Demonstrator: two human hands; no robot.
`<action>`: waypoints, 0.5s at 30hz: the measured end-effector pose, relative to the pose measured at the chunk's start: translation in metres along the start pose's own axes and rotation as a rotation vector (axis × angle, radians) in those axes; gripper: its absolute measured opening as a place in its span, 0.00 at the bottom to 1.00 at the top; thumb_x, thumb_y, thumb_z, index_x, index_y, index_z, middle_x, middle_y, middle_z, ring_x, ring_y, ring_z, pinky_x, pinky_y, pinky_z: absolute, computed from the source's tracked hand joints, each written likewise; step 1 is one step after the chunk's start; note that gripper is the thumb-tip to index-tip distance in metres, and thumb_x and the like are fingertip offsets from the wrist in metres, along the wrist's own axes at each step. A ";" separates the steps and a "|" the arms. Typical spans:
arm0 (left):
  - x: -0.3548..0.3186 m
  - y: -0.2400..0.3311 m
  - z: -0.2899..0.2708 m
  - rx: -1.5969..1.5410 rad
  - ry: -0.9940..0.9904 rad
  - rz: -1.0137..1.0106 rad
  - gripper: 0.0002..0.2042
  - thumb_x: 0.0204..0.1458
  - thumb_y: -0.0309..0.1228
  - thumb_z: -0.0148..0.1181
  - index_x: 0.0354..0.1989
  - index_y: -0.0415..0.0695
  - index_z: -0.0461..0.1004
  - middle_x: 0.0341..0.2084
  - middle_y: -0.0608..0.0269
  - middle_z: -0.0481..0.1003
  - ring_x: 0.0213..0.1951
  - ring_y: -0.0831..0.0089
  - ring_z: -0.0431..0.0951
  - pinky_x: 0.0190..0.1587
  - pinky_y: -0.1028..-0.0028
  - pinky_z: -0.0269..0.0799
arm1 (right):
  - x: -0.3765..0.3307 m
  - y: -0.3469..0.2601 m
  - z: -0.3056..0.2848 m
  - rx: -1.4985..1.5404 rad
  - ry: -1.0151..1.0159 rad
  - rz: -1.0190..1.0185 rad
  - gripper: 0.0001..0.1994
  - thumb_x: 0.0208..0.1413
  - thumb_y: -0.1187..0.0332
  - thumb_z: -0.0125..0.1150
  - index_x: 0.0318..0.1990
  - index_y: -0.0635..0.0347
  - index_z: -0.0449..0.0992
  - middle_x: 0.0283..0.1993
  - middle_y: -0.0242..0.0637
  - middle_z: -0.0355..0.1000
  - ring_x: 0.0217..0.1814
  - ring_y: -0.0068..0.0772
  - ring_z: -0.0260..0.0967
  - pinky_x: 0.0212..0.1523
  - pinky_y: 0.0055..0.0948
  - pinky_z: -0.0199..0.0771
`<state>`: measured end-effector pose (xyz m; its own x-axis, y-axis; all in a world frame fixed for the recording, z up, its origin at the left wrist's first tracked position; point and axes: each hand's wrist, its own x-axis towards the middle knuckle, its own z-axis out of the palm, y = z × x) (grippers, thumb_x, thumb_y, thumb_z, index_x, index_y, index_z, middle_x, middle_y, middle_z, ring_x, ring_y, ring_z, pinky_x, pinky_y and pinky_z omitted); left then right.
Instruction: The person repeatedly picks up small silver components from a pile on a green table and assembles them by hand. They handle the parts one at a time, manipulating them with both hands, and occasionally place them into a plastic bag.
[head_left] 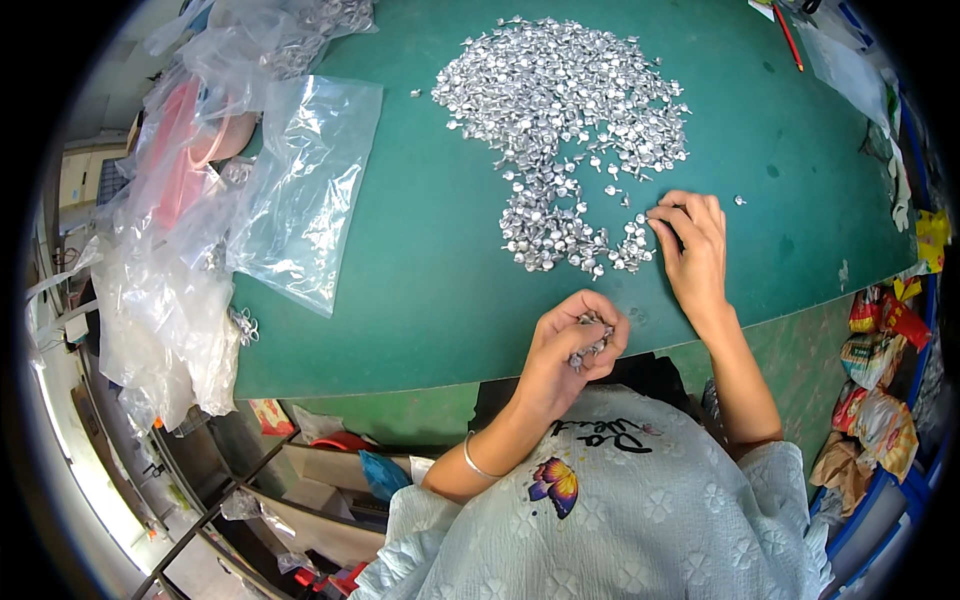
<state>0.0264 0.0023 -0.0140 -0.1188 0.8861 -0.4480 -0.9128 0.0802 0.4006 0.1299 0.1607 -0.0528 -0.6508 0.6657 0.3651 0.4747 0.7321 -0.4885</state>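
A large heap of small silver metal pieces, each with a round head and a short stem, is spread over the green table. A narrower arm of the heap curves toward me. My left hand is cupped near the table's front edge, its fingers curled around several of the same metal pieces. Farther out and to the right, my right hand is at the end of the curved arm. Its thumb and forefinger come together beside the loose pieces there; whether a piece is between them is hidden.
A clear flat plastic bag lies left of the heap. Beyond it are crumpled plastic bags and a pink container. A red pencil lies at the far right. Colourful packages are beside the table's right end.
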 end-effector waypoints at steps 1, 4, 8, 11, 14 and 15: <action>0.000 0.000 0.001 -0.001 0.016 0.009 0.08 0.53 0.32 0.49 0.31 0.39 0.67 0.20 0.63 0.65 0.17 0.85 0.55 0.17 0.85 0.49 | 0.000 0.000 0.000 -0.011 -0.010 -0.008 0.05 0.42 0.78 0.59 0.29 0.62 0.72 0.34 0.35 0.67 0.38 0.37 0.61 0.37 0.32 0.58; 0.002 -0.004 0.000 0.110 0.105 0.034 0.09 0.56 0.32 0.46 0.34 0.38 0.69 0.20 0.65 0.65 0.17 0.85 0.55 0.17 0.85 0.49 | 0.001 -0.003 -0.003 0.029 -0.032 0.007 0.04 0.43 0.78 0.57 0.29 0.62 0.70 0.34 0.36 0.67 0.37 0.38 0.61 0.37 0.32 0.58; 0.007 -0.007 -0.001 0.182 0.154 0.062 0.11 0.58 0.31 0.44 0.40 0.36 0.70 0.20 0.68 0.63 0.17 0.85 0.55 0.18 0.85 0.49 | -0.008 -0.009 -0.009 0.114 -0.038 0.070 0.04 0.45 0.78 0.55 0.31 0.62 0.70 0.35 0.36 0.67 0.38 0.39 0.61 0.38 0.32 0.58; 0.007 -0.007 0.001 0.182 0.199 0.036 0.11 0.57 0.30 0.44 0.41 0.36 0.70 0.18 0.69 0.62 0.17 0.85 0.54 0.18 0.85 0.49 | -0.007 -0.012 -0.009 0.077 -0.012 0.069 0.06 0.45 0.78 0.55 0.33 0.62 0.71 0.36 0.37 0.67 0.38 0.39 0.61 0.39 0.32 0.58; 0.007 -0.009 -0.003 0.176 0.156 0.030 0.11 0.57 0.30 0.44 0.41 0.36 0.69 0.18 0.69 0.62 0.17 0.85 0.54 0.18 0.85 0.49 | -0.005 -0.013 -0.008 0.112 -0.040 0.026 0.08 0.45 0.76 0.56 0.35 0.62 0.72 0.37 0.36 0.67 0.39 0.39 0.60 0.39 0.33 0.57; 0.006 -0.009 -0.003 0.161 0.155 0.027 0.11 0.57 0.29 0.44 0.41 0.36 0.69 0.18 0.70 0.61 0.17 0.85 0.54 0.17 0.85 0.49 | -0.004 -0.013 -0.007 0.133 -0.060 0.006 0.09 0.45 0.76 0.57 0.36 0.62 0.72 0.37 0.36 0.66 0.39 0.38 0.60 0.39 0.33 0.57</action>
<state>0.0326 0.0058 -0.0229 -0.2120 0.8094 -0.5477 -0.8357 0.1404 0.5309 0.1306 0.1496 -0.0425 -0.6848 0.6568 0.3157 0.3981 0.7001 -0.5928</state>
